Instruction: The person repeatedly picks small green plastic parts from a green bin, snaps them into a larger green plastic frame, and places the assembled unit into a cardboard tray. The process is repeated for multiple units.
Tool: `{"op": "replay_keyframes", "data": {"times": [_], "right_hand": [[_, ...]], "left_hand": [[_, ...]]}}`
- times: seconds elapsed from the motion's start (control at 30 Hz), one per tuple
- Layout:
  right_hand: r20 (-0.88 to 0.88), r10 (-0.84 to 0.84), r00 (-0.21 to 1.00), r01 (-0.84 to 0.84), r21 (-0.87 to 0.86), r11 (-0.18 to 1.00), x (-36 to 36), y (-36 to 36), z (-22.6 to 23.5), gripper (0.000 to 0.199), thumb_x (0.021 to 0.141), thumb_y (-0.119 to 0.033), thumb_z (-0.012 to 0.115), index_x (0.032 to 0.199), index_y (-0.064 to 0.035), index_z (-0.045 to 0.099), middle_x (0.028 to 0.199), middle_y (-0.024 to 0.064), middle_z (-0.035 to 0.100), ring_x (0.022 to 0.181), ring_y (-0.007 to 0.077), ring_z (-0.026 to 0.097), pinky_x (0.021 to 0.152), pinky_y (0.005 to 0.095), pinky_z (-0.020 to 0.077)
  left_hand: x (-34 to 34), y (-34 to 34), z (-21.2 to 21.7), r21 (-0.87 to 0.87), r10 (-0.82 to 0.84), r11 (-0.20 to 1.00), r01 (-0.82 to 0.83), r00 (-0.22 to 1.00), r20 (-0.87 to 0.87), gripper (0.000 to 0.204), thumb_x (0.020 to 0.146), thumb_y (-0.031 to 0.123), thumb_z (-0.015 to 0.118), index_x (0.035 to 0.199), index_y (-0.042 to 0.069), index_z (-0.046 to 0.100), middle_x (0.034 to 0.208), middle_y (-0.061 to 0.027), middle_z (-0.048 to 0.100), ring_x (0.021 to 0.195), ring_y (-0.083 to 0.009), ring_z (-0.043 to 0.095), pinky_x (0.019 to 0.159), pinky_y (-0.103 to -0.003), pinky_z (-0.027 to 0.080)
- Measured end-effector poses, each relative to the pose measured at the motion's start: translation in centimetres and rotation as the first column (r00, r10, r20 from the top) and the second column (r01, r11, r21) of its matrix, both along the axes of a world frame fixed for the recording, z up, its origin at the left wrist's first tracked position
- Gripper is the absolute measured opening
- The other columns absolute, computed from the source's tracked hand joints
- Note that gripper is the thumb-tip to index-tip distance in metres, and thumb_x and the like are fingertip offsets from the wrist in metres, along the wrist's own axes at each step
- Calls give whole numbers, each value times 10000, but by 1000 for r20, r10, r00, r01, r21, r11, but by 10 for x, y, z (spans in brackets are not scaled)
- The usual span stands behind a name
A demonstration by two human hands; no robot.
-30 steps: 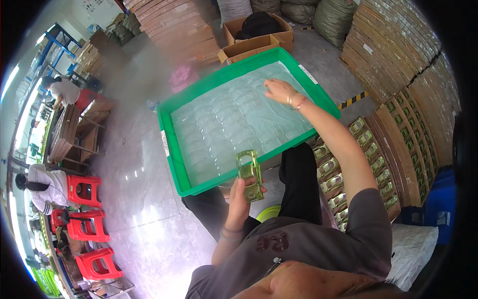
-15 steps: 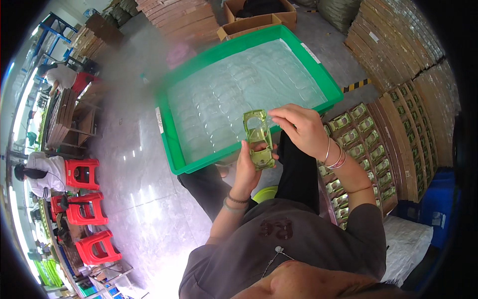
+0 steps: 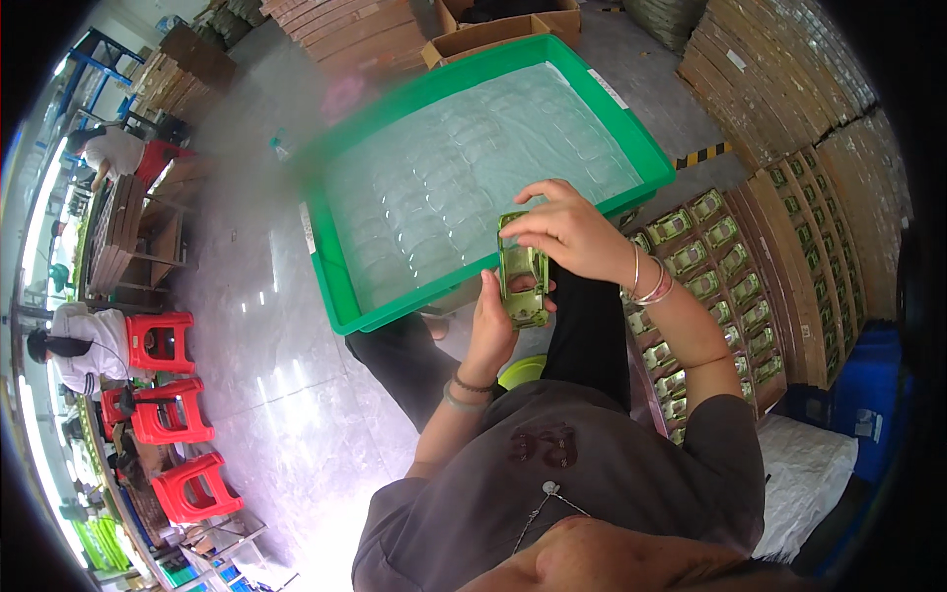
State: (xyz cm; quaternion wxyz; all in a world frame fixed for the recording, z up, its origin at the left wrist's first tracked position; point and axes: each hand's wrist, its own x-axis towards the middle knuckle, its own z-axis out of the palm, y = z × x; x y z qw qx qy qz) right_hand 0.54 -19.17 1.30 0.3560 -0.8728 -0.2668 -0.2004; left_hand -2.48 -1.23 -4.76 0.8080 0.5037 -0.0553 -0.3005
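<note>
- Translucent green car shell (image 3: pixel 527 264): located in the left hand (image 3: pixel 490 318), above the lap, overlapping the near edge of the green tray (image 3: pixel 424 294) in this view.
- Left grip: closed around the lower part of the shell, thumb along its left side, fingertips showing at its right side.
- Right hand (image 3: pixel 574 235): at the shell's upper end, fingers bent over it, thumb just below. Grip narrow — whether the fingertips press on the shell or only hover, I cannot tell.
- Obscured: part of the shell's upper end, behind the right fingers; most of the left fingers, behind the shell.
- Hard to make out: clear shapes (image 3: pixel 424 212) in the tray, pale and glinting, their outlines running together; the tray's far left corner, blurred.
- Partly hidden: yellow-green round object (image 3: pixel 523 371) between the legs. Cut off by the top edge: cardboard box (image 3: pixel 498 37).
- Shell's appearance: glossy, see-through, longer than wide, held lengthwise away from the body, with a framed opening at mid-body — skin tone visible through it.
- Right of the legs: similar green shells (image 3: pixel 722 232) in rows.
</note>
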Motion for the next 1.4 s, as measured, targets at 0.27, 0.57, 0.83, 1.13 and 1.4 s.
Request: {"op": "replay_keyframes", "data": {"times": [0.27,0.57,0.83,1.13,1.4], "right_hand": [[-288,-44,956,105,200,974,-5,-1,-15,127,796,-103,669,919,-70,672,863,70,629,855,224,589,807,369,454],[302,-309,902,371,-172,913,-18,14,-17,125,748,-92,680,868,-55,673,1103,122,588,1085,304,537,944,413,416],[-70,-353,933,349,-65,935,-44,20,-44,334,737,-72,664,1068,-63,623,1229,109,533,927,263,600,810,352,492],[155,-619,770,543,350,763,-66,34,-74,274,812,-63,651,1082,-25,622,1185,105,562,796,254,612,725,333,512],[-425,-478,769,638,569,519,-81,25,-93,138,851,-70,638,826,13,530,667,103,504,597,160,490,549,309,410]], "left_hand": [[0,-5,-9,2,20,1000,-20,1000,-23,673,992,578,177,1175,12,494,992,-172,632,766,-210,649,613,-328,531],[-3,-12,-15,28,18,999,-21,995,103,547,1023,483,247,1162,5,474,977,-167,629,726,-221,654,632,-315,543],[-7,-27,-16,117,99,984,-133,961,258,308,1030,254,409,1181,-2,486,947,-78,613,848,-132,595,715,-257,491],[-8,-46,-28,234,187,890,-390,783,594,200,1004,137,450,1014,-29,560,821,-91,618,716,-114,561,625,-286,472],[-16,-67,-29,218,150,903,-369,749,646,178,984,117,477,976,-27,581,792,-121,631,687,-146,588,602,-297,466]]}}
